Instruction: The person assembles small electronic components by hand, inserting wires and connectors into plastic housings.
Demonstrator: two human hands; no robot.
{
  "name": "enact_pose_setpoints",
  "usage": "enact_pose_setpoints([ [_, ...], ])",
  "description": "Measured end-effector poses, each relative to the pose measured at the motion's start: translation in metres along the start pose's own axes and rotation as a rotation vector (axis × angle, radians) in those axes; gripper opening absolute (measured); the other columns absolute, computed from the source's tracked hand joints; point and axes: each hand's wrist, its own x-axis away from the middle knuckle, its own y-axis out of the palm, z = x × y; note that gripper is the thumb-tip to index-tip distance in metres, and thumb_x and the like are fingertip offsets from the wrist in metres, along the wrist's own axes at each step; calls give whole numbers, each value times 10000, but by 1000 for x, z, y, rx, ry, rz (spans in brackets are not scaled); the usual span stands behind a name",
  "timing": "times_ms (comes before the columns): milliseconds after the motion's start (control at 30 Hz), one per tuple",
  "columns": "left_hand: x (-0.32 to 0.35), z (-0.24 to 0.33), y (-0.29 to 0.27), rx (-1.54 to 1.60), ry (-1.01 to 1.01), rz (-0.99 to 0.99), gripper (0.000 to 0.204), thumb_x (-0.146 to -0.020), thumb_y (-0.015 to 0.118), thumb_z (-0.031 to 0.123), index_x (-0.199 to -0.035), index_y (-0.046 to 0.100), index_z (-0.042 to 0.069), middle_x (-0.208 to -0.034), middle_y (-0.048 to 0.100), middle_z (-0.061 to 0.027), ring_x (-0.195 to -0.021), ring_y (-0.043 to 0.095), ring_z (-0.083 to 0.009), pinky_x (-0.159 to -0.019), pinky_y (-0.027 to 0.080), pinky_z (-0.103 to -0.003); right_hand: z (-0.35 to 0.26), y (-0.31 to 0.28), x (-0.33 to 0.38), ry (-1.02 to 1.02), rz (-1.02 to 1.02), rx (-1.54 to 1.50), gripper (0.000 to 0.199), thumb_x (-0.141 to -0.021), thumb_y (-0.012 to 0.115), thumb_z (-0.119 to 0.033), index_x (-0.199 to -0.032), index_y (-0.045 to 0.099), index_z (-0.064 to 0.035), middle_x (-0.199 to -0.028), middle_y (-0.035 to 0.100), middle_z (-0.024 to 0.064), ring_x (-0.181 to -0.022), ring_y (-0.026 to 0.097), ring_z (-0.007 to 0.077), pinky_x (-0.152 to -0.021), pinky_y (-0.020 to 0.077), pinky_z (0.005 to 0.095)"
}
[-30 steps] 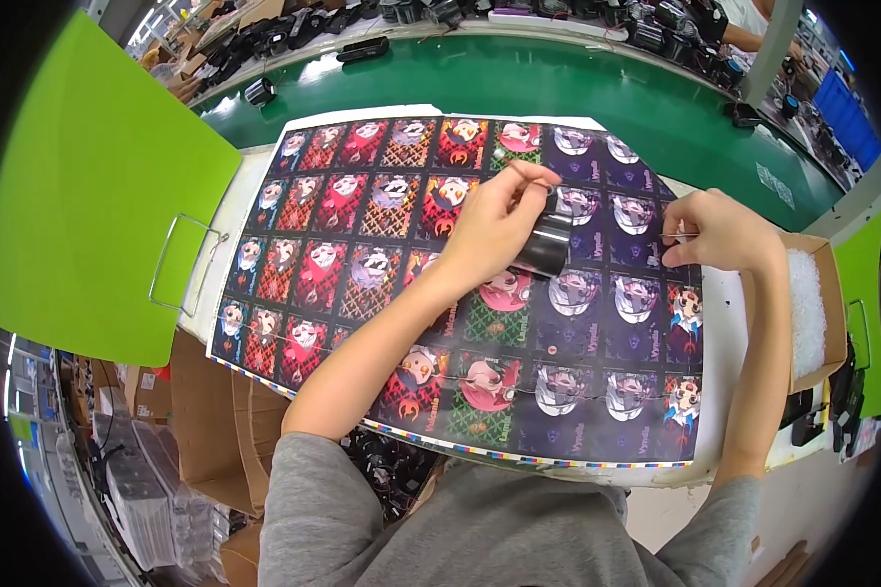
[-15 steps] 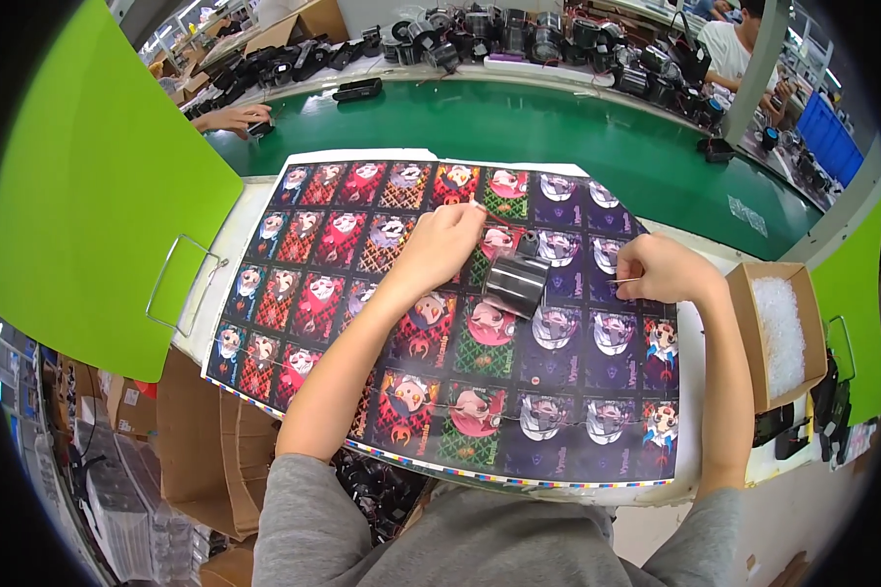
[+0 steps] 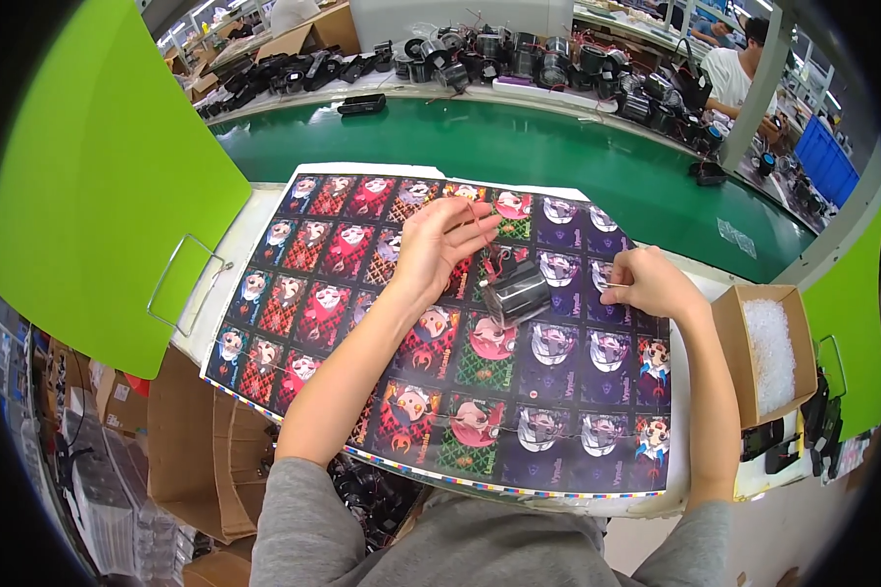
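A glossy black cylindrical part (image 3: 521, 295), which looks like a small motor, lies on its side on a large sheet printed with cartoon cards (image 3: 398, 468). Thin red and black wires (image 3: 494, 262) come off its upper left end. My left hand (image 3: 442, 245) is just above and left of those wires, its fingers loosely stretched and apart, with nothing visible in them. To the right of the cylinder, my right hand (image 3: 646, 284) pinches a thin pale strip (image 3: 609, 286) between thumb and forefinger; most of it is hidden by the fingers.
A cardboard box (image 3: 803, 342) of small translucent pieces stands at the right. Beyond the sheet runs a green conveyor belt (image 3: 313, 127) bearing a black part (image 3: 362, 105). Motor-like parts (image 3: 548, 64) crowd the far shelf, and a person (image 3: 729, 78) sits far right. Green panels flank me.
My left hand has opened and turned away from the wires it was at. The cylinder has shifted slightly. Another person's hand at the belt's left has gone from view.
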Motion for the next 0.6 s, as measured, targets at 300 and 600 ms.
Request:
enact_pose_setpoints([
  [300, -1, -1, 0, -38, -83, -106, 84, -853, 556, 151, -852, 529, 72, -674, 512, -7, -581, 555, -140, -663, 537, -336, -8, 6, -2, -76, 55, -39, 208, -685, 729, -106, -678, 582, 41, -596, 575, 174, -562, 570, 284, -553, 443, 360],
  [600, 0, 1, 1, 54, -78, -161, 128, -900, 485, 180, -820, 517, 84, -606, 471, 34, -537, 499, -116, -816, 492, -375, -20, 0, 3, -126, 28, -63, 130, -690, 696, -48, -721, 607, 41, -680, 611, 188, -631, 611, 279, -593, 468, 352],
])
